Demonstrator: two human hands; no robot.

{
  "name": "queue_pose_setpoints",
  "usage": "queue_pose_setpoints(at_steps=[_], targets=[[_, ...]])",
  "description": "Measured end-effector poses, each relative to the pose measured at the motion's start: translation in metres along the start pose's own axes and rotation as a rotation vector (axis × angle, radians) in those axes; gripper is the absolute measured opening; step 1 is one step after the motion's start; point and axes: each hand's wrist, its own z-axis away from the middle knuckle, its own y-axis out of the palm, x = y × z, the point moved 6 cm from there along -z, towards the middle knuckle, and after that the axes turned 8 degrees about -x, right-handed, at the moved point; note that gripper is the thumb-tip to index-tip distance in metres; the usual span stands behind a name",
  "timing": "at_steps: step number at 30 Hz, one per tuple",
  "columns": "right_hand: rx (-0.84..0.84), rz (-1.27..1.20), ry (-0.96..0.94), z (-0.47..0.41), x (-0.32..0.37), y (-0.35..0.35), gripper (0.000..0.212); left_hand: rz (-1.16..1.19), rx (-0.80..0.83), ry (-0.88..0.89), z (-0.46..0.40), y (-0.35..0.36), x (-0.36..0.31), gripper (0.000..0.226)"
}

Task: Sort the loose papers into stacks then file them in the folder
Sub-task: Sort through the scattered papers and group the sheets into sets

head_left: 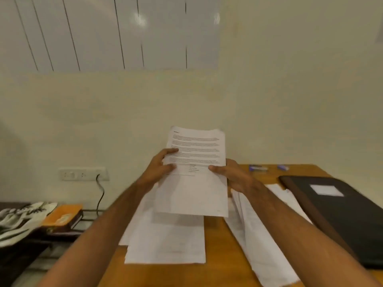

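Overhead, label by label:
Wall: cream-painted wall fills the background, with a glossy white panelled surface across its upper left.
Desk: orange-brown wooden desk runs from centre to the right edge, its far side against the wall.
Folder: closed black folder with a pale label lies on the right side of the desk, just beside the right-hand papers.
Left stack: loose white sheets lie flat near the desk's left edge, corners uneven, directly below the raised sheets.
Right stack: a fanned, untidy pile of papers lies between the left stack and the folder.
Held sheets: printed pages are raised above the desk, tilted toward the camera, text on the upper half; how many sheets, cannot tell.
Left hand: the left hand grips the pages' left edge, thumb on the front, fingers curled behind.
Right hand: the right hand grips the right edge, thumb pressed on the front face.
Side items: an orange-covered book and white shoes sit on a low dark rack left of the desk.
Socket: a white wall socket with a black cable plugged in.
Small items: two blurred purple-and-white objects rest at the desk's far edge.
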Motion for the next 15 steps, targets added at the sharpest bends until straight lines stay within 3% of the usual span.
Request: queue_pose_setpoints(at_steps=[3, 7, 10, 12, 15], targets=[[0.101, 0.073, 0.128, 0.012, -0.039, 0.037, 0.038, -0.175, -0.022, -0.103, 0.025, -0.024, 0.040, 0.052], [0.103, 0.373, 0.213, 0.024, -0.086, 0.061, 0.045, -0.332, -0.011, -0.283, 0.068, -0.041, 0.104, 0.051], [0.111, 0.421, 0.328, 0.037, -0.096, 0.059, 0.025, -0.531, 0.014, -0.357, 0.079, -0.043, 0.133, 0.051], [0.053, 0.396, 0.359, 0.041, -0.089, 0.038, 0.015, -0.791, -0.041, -0.306, 0.070, -0.042, 0.130, 0.046], [-0.154, 0.540, 0.206, 0.037, -0.072, -0.027, 0.022, -1.032, -0.118, -0.124, 0.057, -0.014, 0.105, 0.041]])
